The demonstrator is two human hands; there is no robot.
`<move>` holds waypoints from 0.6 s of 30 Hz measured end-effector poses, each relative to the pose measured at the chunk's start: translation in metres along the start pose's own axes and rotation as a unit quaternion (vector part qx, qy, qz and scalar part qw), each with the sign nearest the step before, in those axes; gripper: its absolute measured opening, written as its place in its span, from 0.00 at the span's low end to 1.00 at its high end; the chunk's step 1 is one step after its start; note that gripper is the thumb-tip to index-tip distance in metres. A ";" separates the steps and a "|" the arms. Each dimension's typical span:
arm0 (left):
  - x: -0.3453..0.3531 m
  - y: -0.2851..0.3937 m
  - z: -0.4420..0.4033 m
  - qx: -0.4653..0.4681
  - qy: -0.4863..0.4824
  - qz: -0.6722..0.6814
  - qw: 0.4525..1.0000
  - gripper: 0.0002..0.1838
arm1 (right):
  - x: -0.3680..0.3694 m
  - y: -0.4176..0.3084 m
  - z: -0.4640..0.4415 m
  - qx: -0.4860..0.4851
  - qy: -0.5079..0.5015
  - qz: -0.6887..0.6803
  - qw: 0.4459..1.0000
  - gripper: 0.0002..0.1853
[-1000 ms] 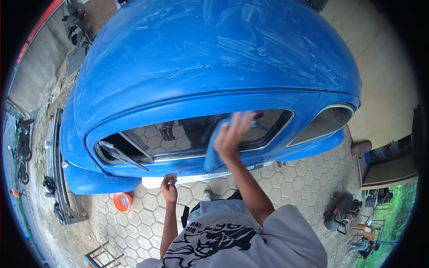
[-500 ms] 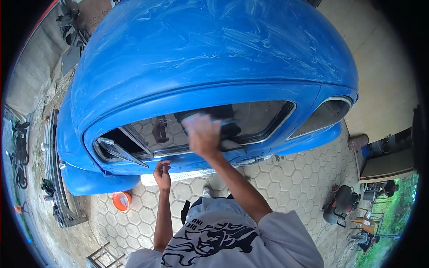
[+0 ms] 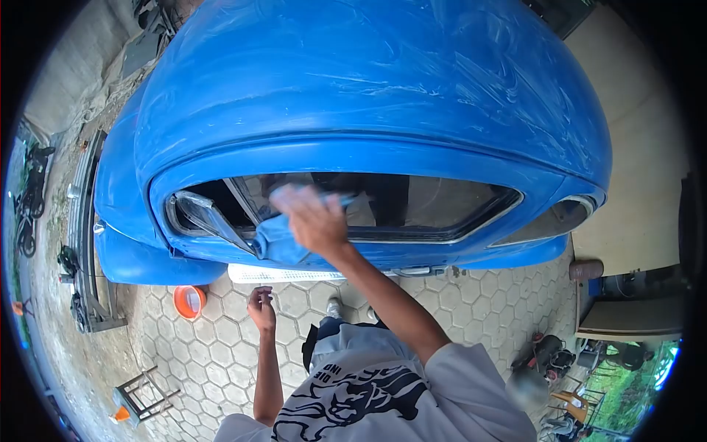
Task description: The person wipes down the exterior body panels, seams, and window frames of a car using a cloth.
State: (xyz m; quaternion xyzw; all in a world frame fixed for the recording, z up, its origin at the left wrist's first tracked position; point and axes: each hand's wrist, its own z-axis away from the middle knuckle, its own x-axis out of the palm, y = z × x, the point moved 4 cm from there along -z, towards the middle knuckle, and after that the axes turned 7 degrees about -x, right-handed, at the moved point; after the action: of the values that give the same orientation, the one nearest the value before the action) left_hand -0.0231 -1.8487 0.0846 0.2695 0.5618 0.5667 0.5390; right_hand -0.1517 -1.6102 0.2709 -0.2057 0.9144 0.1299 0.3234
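Observation:
My right hand (image 3: 313, 221) presses a blue cloth (image 3: 278, 241) against the side window (image 3: 427, 210) of a blue car (image 3: 353, 96). Part of the cloth hangs over the lower window edge, and the fingers are blurred by motion. At the window's left end, a small vent window (image 3: 210, 217) is tilted outward. Below the car door, my left hand (image 3: 261, 309) hovers above the paving, away from the car. Its fingers are loosely bent and a little apart, with nothing visible between them. Pale streaky smears cover the car roof.
An orange bucket (image 3: 189, 302) stands on the hexagonal paving (image 3: 228, 331) near the car's left end. Metal lengths (image 3: 90, 243) lie along the left. A metal frame (image 3: 145, 394) is at lower left. Equipment (image 3: 549, 357) and a wooden chair (image 3: 578, 401) stand at lower right.
My right hand has swept left along the window with the cloth, which now shows below it. My left hand has dropped lower, farther from the door. The camera view has shifted.

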 end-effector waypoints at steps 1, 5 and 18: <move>0.005 -0.002 0.004 -0.003 -0.015 -0.003 1.000 0.10 | 0.012 -0.021 0.011 -0.072 -0.038 0.038 0.996 0.28; 0.011 0.000 0.009 0.001 -0.032 0.002 0.999 0.11 | 0.021 -0.018 0.078 -0.059 -0.153 0.015 0.986 0.31; -0.053 -0.039 0.053 -0.064 0.048 -0.053 0.995 0.11 | 0.012 -0.021 0.034 -0.045 -0.099 0.018 0.994 0.24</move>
State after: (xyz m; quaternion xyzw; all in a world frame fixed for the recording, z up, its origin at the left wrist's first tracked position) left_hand 0.0520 -1.8871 0.0767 0.1768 0.5628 0.5846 0.5570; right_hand -0.1322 -1.6200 0.2351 -0.1895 0.8746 0.1965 0.4007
